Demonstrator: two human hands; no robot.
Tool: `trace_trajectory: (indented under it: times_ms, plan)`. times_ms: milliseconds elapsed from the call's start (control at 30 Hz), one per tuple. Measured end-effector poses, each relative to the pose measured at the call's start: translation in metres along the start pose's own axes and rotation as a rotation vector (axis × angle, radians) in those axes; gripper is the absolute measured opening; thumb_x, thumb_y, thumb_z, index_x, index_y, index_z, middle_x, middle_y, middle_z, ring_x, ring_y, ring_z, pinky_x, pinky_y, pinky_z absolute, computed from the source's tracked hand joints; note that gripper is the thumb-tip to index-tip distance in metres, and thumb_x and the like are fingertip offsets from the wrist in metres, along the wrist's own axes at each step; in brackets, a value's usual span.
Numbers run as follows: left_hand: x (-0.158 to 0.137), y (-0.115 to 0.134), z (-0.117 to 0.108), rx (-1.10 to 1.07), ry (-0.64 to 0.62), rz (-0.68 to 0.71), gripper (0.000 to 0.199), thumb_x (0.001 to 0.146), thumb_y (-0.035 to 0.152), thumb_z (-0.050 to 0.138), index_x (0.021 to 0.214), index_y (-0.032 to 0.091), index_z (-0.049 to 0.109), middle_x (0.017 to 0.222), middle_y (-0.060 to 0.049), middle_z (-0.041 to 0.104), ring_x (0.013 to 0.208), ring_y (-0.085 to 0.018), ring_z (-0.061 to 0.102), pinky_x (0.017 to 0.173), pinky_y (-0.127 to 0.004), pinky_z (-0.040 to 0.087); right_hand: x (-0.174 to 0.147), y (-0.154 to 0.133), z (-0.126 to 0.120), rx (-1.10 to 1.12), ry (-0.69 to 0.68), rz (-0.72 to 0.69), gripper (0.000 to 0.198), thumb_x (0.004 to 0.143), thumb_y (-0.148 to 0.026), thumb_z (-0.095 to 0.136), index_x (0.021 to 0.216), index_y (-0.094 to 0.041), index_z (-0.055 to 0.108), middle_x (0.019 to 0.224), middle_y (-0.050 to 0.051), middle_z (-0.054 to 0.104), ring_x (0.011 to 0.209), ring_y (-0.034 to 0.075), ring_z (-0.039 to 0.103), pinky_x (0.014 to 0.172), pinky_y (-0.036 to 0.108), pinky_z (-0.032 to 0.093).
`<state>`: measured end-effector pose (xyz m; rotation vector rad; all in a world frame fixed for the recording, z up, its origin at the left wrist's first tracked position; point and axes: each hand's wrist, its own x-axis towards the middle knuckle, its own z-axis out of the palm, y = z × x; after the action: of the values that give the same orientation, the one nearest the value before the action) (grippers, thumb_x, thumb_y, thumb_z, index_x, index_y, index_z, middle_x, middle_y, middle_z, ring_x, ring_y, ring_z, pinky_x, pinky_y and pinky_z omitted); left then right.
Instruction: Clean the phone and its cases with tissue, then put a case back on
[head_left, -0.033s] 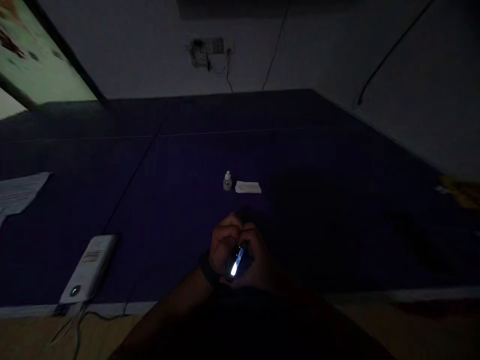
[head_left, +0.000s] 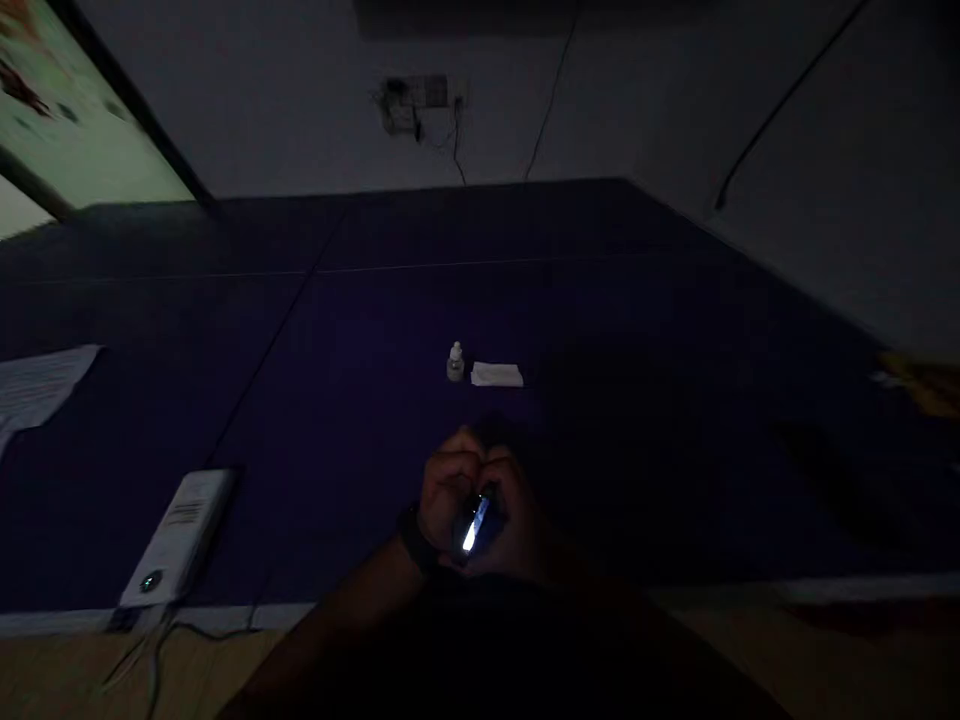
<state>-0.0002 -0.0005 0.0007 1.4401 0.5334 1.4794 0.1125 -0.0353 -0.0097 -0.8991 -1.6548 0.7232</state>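
Observation:
Close together at the lower middle, my left hand (head_left: 448,485) and my right hand (head_left: 516,515) are both closed around a small dark object (head_left: 474,527) with a bright, shiny strip on its face. Dim light hides what kind of thing it is. A dark band (head_left: 417,540) circles my left wrist. Just beyond my fingers, a small dropper bottle (head_left: 455,365) with a white cap stands upright. Beside it on the right lies a folded white cloth or paper (head_left: 496,375).
Dark blue matting (head_left: 360,400) covers the surface. A white power strip or box (head_left: 180,535) with cables lies at the left. Printed paper (head_left: 45,385) is at the far left, and something yellow (head_left: 930,385) at the far right. Wires hang from a wall socket (head_left: 435,92).

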Motion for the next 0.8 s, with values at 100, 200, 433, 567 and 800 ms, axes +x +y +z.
trace_trajectory:
  times_ms: [100,200,433,567,800]
  plan:
    - [-0.001,0.005,0.002,0.031,-0.013,-0.013,0.06,0.095,0.062,0.048,0.053,0.019,0.041,0.064,0.0,0.042,0.062,-0.014,0.042,0.059,-0.03,0.038,-0.006,-0.004,0.0,0.011,0.04,0.023,0.068,0.049,-0.032,0.095,0.096,-0.028,0.046,0.091,-0.003,0.049,0.073,0.015,0.049,0.057,0.026,0.038]
    - [-0.005,0.015,0.006,0.049,-0.034,-0.018,0.06,0.094,0.061,0.049,0.052,0.019,0.041,0.061,0.0,0.042,0.061,-0.015,0.042,0.059,-0.032,0.038,-0.015,-0.008,0.001,0.054,0.043,0.026,0.061,0.059,-0.036,0.09,0.097,-0.029,0.044,0.091,-0.002,0.049,0.071,0.015,0.05,0.053,0.027,0.038]
    - [-0.004,0.041,0.007,-0.031,-0.087,0.018,0.056,0.097,0.052,0.048,0.053,0.019,0.038,0.062,-0.001,0.042,0.064,-0.016,0.042,0.064,-0.033,0.039,-0.015,-0.018,-0.001,0.153,-0.01,0.003,0.059,0.06,-0.051,0.09,0.095,-0.03,0.047,0.09,-0.001,0.049,0.074,0.019,0.05,0.055,0.03,0.04]
    - [-0.002,0.048,-0.001,-0.218,0.017,-0.05,0.053,0.094,0.047,0.053,0.055,0.018,0.032,0.066,0.0,0.035,0.067,-0.016,0.041,0.061,-0.032,0.036,-0.004,-0.01,-0.019,0.376,-0.02,-0.056,0.057,0.061,-0.06,0.088,0.09,-0.029,0.05,0.085,-0.001,0.046,0.073,0.019,0.047,0.064,0.033,0.042]
    - [0.01,0.054,-0.027,-0.183,0.257,-0.585,0.046,0.081,0.059,0.066,0.066,0.02,0.046,0.065,0.005,0.037,0.056,-0.01,0.038,0.055,-0.025,0.037,0.006,0.013,-0.041,0.701,0.049,0.614,0.05,0.065,-0.066,0.079,0.093,-0.027,0.064,0.083,0.003,0.059,0.075,0.022,0.058,0.065,0.036,0.05]
